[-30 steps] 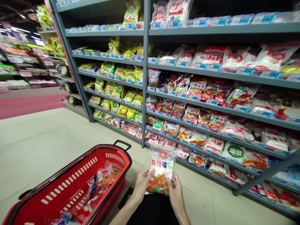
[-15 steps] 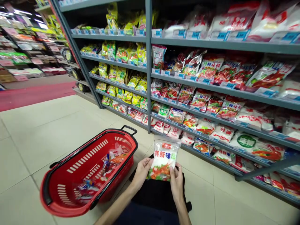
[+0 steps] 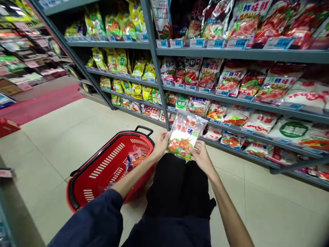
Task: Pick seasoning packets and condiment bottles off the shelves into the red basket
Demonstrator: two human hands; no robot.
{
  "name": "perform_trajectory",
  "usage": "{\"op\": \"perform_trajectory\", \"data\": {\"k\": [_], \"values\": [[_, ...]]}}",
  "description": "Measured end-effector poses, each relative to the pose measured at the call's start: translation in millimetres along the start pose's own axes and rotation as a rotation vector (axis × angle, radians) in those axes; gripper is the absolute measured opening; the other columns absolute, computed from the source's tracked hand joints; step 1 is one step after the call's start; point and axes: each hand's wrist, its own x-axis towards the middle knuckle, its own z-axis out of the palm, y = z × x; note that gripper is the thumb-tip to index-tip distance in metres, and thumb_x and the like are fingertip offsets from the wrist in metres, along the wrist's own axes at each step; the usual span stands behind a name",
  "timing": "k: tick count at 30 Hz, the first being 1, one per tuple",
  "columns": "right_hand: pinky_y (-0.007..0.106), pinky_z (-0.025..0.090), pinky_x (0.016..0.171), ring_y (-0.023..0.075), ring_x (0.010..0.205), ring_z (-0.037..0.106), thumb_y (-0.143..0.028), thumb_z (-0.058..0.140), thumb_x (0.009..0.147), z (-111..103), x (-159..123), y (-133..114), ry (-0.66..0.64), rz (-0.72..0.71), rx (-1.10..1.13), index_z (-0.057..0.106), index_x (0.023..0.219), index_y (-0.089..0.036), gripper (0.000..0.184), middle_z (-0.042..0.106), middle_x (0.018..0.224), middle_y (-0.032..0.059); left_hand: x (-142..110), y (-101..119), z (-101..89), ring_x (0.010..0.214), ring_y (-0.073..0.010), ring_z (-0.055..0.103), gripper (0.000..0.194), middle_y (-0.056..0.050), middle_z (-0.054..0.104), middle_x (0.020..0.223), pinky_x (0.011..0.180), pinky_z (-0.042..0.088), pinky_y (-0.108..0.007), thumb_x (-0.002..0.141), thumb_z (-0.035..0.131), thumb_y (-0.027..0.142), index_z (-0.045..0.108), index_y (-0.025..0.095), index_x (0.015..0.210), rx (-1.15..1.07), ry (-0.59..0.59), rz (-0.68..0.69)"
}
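Observation:
I hold a clear and white food packet (image 3: 185, 135) with red lettering and an orange and green picture, in front of me above my knees. My left hand (image 3: 160, 144) grips its left edge and my right hand (image 3: 202, 156) grips its lower right corner, fingers closed on the plastic. A red shopping basket (image 3: 102, 168) with a black handle stands on the floor just left of my left forearm. Several small wrapped items (image 3: 132, 159) lie inside it.
Grey shelving (image 3: 231, 54) runs along the right, packed with bagged foods and blue price tags. An upright post (image 3: 156, 68) stands right behind the packet. Pale floor tiles (image 3: 56, 137) stretch to the left toward a red strip and more shelves. A dark object (image 3: 15, 209) sits bottom left.
The view has tilted down, so my arms and dark trousers now show. The packet has risen and moved toward the shelf; both hands stay on it. The basket appears nearer the middle.

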Motion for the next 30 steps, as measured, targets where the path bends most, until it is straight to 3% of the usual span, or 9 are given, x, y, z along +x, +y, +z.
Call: {"op": "perform_trajectory", "data": {"k": [4,7,9,13,18,21,24,28,30], "values": [[0.045,0.061,0.088,0.0240,0.094,0.075,-0.048,0.081,0.074,-8,90,17,0.063,-0.025,-0.130,0.040,0.109,-0.028,0.057,0.072,0.115,0.0091,86,-7,1.8,0.071,-0.0126,0.058,0.040,-0.002,0.062,0.086,0.064,0.047,-0.024,0.081,0.077,0.049,0.058,0.017,0.094,0.071,-0.159,-0.106],[0.045,0.061,0.087,0.0233,0.087,0.074,-0.052,0.082,0.067,4,177,37,0.070,0.006,-0.190,0.040,0.106,-0.026,0.063,0.073,0.107,0.0094,161,-28,-4.5,0.081,-0.0145,0.062,0.032,-0.004,0.063,0.093,0.077,0.051,-0.028,0.077,0.081,0.022,0.055,0.017,0.095,0.243,-0.065,-0.071],[0.045,0.061,0.087,0.0215,0.083,0.073,-0.053,0.081,0.067,18,239,51,0.111,0.022,-0.248,0.039,0.104,-0.025,0.062,0.073,0.103,0.0084,215,-45,-10.2,0.089,-0.0158,0.063,0.028,-0.005,0.063,0.098,0.087,0.050,-0.030,0.079,0.076,0.013,0.053,0.017,0.096,0.312,0.006,-0.023],[0.040,0.060,0.086,0.0186,0.083,0.072,-0.044,0.072,0.077,40,348,73,0.210,-0.101,-0.372,0.039,0.109,-0.023,0.050,0.073,0.106,0.0101,322,-75,-15.1,0.108,-0.0213,0.062,0.026,-0.012,0.066,0.112,0.102,0.046,-0.036,0.088,0.064,0.014,0.053,0.015,0.112,0.372,0.039,0.065],[0.038,0.059,0.087,0.0217,0.097,0.073,-0.039,0.061,0.087,49,436,89,0.296,-0.337,-0.460,0.039,0.118,-0.021,0.042,0.069,0.117,0.0165,418,-98,-2.6,0.136,-0.0299,0.052,0.046,-0.024,0.052,0.145,0.119,0.035,-0.047,0.098,0.046,0.025,0.039,0.011,0.141,0.492,-0.011,0.371],[0.039,0.058,0.089,0.0256,0.106,0.071,-0.042,0.058,0.090,56,473,99,0.320,-0.367,-0.568,0.042,0.118,-0.019,0.040,0.067,0.121,0.0208,441,-111,3.6,0.153,-0.0290,0.032,0.059,-0.024,0.036,0.160,0.128,0.022,-0.046,0.101,0.040,0.039,0.026,0.013,0.153,0.511,0.008,0.505],[0.037,0.056,0.093,0.0242,0.107,0.070,-0.036,0.052,0.094,70,503,108,0.289,-0.408,-0.659,0.041,0.122,-0.018,0.035,0.067,0.121,0.0195,435,-127,4.2,0.156,-0.0269,0.024,0.060,-0.019,0.031,0.164,0.130,0.017,-0.045,0.103,0.033,0.044,0.022,0.018,0.157,0.510,0.045,0.573],[0.041,0.050,0.101,0.0259,0.112,0.065,-0.028,0.047,0.098,81,526,109,0.323,-0.405,-0.866,0.046,0.121,-0.017,0.026,0.064,0.122,0.0185,419,-150,4.1,0.158,-0.0272,0.019,0.055,-0.016,0.024,0.167,0.130,0.017,-0.047,0.105,0.031,0.040,0.026,0.020,0.156,0.501,0.138,0.527],[0.046,0.049,0.103,0.0282,0.110,0.064,-0.029,0.047,0.099,78,527,105,0.243,-0.379,-0.991,0.048,0.122,-0.016,0.026,0.066,0.117,0.0170,420,-158,4.7,0.158,-0.0282,0.019,0.054,-0.018,0.022,0.168,0.130,0.018,-0.048,0.105,0.031,0.040,0.029,0.018,0.154,0.515,0.156,0.489]]}}
